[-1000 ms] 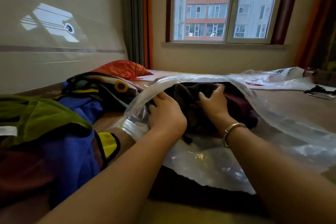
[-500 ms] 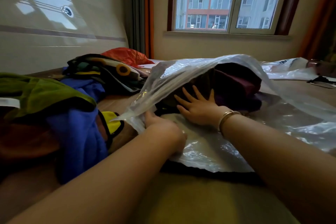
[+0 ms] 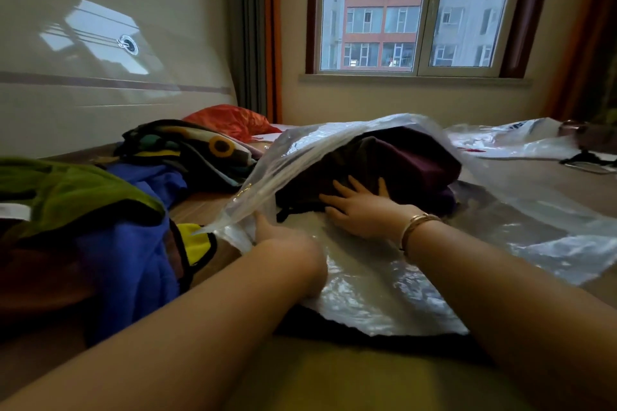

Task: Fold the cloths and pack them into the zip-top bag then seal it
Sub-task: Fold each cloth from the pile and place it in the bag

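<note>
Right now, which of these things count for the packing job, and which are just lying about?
Job:
zip-top bag, mouth open
dark cloths inside it
right hand flat against them
left hand at the bag's mouth
unpacked cloth pile on the left

Lying about:
orange bundle
second plastic bag

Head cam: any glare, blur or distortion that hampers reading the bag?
Head view: window backlight leaves the forearms dim; bright glare patches on the zip-top bag; wide-angle bowing at wall and window edges; dark cloths show little detail; right hand sharp, left hand partly hidden, grip unclear.
</note>
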Action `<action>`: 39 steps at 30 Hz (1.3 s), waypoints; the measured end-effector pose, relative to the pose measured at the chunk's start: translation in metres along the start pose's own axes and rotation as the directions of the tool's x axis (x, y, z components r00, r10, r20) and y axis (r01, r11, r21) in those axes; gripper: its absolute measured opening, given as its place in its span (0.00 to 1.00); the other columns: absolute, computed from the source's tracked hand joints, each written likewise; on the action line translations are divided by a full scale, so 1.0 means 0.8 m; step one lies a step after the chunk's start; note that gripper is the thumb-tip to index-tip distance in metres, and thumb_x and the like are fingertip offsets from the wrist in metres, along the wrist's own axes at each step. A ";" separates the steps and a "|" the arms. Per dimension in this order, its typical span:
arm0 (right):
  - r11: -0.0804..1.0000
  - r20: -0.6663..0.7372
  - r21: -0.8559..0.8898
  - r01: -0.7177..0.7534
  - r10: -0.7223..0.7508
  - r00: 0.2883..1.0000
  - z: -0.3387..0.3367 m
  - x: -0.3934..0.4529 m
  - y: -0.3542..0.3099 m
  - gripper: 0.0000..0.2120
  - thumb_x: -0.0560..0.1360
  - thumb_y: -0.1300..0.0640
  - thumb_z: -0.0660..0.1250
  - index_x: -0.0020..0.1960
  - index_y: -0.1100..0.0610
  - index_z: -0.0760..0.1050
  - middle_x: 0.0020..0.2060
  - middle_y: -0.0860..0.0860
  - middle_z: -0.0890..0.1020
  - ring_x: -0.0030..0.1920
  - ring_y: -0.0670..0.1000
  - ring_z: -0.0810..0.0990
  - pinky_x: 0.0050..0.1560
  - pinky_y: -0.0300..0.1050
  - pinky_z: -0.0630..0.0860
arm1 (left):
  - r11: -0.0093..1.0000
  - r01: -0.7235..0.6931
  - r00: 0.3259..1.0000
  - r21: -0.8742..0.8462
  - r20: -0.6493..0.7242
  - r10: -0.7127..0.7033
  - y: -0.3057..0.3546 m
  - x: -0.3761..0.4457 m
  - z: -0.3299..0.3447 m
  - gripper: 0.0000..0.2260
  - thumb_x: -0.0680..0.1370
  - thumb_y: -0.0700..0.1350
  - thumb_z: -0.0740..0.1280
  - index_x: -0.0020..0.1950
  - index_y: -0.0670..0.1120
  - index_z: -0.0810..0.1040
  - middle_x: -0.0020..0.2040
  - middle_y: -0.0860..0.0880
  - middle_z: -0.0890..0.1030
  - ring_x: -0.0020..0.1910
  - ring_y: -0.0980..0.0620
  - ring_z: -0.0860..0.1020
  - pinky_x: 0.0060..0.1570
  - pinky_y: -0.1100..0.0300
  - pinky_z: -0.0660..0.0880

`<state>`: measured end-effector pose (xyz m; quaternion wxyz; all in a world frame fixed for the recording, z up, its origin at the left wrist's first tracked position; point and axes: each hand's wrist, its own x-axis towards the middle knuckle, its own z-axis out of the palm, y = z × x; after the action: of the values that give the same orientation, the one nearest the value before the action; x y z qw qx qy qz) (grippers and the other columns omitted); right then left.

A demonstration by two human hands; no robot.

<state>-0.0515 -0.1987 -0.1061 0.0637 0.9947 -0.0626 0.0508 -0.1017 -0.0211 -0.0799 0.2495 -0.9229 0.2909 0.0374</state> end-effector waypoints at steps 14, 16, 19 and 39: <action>0.935 -0.420 0.280 0.218 -0.085 0.904 -0.078 -0.263 -0.136 0.10 0.78 0.56 0.60 0.57 0.53 0.76 0.56 0.48 0.77 0.56 0.49 0.73 0.54 0.42 0.71 | 0.462 -0.360 0.799 -0.810 -0.524 -0.295 -0.014 -0.193 0.042 0.14 0.77 0.36 0.60 0.56 0.50 0.79 0.56 0.50 0.80 0.54 0.54 0.78 0.52 0.60 0.75; 0.907 -0.459 0.354 0.229 -0.045 0.887 -0.087 -0.275 -0.168 0.09 0.78 0.56 0.61 0.55 0.54 0.77 0.52 0.48 0.77 0.53 0.47 0.74 0.52 0.41 0.72 | 0.414 -0.320 0.741 -0.852 -0.497 -0.452 -0.035 -0.200 0.066 0.13 0.75 0.34 0.60 0.50 0.49 0.80 0.54 0.49 0.79 0.52 0.53 0.76 0.50 0.61 0.74; 0.824 -0.440 0.521 0.223 0.035 0.897 -0.087 -0.281 -0.211 0.07 0.77 0.58 0.62 0.49 0.55 0.78 0.46 0.50 0.79 0.47 0.48 0.78 0.50 0.48 0.77 | 0.424 -0.097 0.729 -0.901 -0.354 -0.586 -0.060 -0.199 0.115 0.13 0.76 0.39 0.62 0.57 0.51 0.78 0.64 0.48 0.70 0.61 0.45 0.69 0.59 0.56 0.68; 0.644 -0.407 0.699 0.310 0.002 0.913 -0.064 -0.132 -0.340 0.13 0.79 0.57 0.61 0.61 0.50 0.76 0.76 0.52 0.56 0.74 0.54 0.57 0.72 0.50 0.59 | -0.308 -0.335 0.707 -0.891 -0.021 -0.707 -0.178 -0.189 0.171 0.16 0.77 0.32 0.57 0.55 0.48 0.77 0.55 0.46 0.77 0.50 0.47 0.77 0.39 0.59 0.74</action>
<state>-0.1247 0.0879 -0.1000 -0.3380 0.9042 0.0641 0.2532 -0.1371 0.2236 -0.1043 -0.6931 -0.7126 0.0177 -0.1070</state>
